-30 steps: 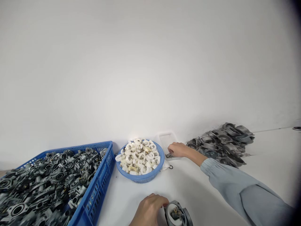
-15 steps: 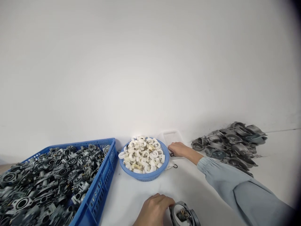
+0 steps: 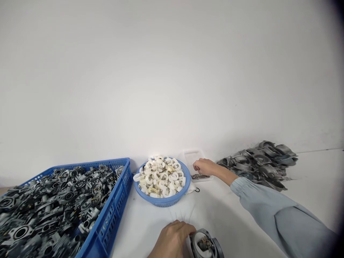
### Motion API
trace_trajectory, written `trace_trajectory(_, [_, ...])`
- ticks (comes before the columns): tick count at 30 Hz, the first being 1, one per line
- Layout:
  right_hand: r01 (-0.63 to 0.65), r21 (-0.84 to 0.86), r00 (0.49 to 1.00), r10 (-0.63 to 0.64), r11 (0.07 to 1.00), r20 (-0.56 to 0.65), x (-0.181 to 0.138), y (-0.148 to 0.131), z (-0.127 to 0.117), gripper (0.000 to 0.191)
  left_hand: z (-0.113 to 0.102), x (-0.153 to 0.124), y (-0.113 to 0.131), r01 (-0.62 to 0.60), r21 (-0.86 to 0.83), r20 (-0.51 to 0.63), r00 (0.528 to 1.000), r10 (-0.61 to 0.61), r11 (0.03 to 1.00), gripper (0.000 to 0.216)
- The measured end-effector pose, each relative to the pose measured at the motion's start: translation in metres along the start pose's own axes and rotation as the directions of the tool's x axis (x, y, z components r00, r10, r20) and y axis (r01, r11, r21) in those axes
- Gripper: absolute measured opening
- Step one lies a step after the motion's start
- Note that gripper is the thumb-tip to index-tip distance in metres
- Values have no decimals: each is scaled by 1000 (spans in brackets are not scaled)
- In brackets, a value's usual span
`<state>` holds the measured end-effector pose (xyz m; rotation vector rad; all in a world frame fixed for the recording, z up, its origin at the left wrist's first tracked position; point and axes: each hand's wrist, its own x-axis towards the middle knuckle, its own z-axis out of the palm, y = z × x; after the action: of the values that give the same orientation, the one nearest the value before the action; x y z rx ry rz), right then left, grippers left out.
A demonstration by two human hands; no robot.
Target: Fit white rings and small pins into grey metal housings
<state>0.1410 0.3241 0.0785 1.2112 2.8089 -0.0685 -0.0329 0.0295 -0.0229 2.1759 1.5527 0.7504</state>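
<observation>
At the bottom edge, my left hand (image 3: 172,238) is closed on the side of a carburetor body (image 3: 204,246), tilted so its open face with a white ring-shaped float and brass parts inside shows. Part of the carburetor is cut off by the frame. My right hand (image 3: 205,167) is over a small clear plastic box (image 3: 191,156), fingertips pinched together. Whatever the fingertips hold, if anything, is too small to make out. Thin metal pins (image 3: 200,176) lie in the near end of the box, below the hand.
Left of the box stands a round blue basket (image 3: 162,203) heaped with white plastic floats (image 3: 160,175). A large blue crate (image 3: 114,211) full of carburetor bodies (image 3: 61,200) fills the left side. Grey metal bowl-shaped castings (image 3: 264,163) are piled at right against the white wall (image 3: 172,79).
My right hand has lifted slightly off the box's bottom, and the pins beneath now show. My left hand still holds the carburetor. The whole view has shifted a little.
</observation>
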Motion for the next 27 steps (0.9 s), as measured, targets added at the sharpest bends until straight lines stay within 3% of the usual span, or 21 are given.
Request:
trace_trajectory(5, [4, 38, 999, -3, 999, -32, -4, -2, -4, 12, -1, 0, -2, -8, -15, -8, 1000, 8, 1000, 73])
trace_trajectory(10, [11, 152, 998, -2, 988, -63, -21, -5, -13, 32, -13, -5, 20, -26, -90, -81, 997, 19, 996, 75])
trace_trajectory(14, [75, 335, 997, -69, 939, -32, -55, -9, -19, 32, -19, -10, 38, -34, -144, -144, 989, 13, 989, 56])
trace_trajectory(17, [134, 533, 988, -157, 835, -1, -94, -18, -17, 35, -18, -11, 44, -67, -135, -178, 983, 42, 989, 46])
trace_trajectory(20, [176, 775, 962, -275, 607, -3, -133, -33, -7, 38, -17, -12, 45, -76, -122, -202, 978, 50, 990, 40])
trace_trajectory(23, [217, 857, 942, -332, 468, -57, -160, -50, 12, 34, -15, -11, 44, -99, -83, -236, 969, 77, 992, 38])
trace_trajectory(27, [233, 903, 950, -283, 362, -131, -172, -68, 37, 32, -11, -9, 39, -181, 55, -299, 935, 190, 982, 38])
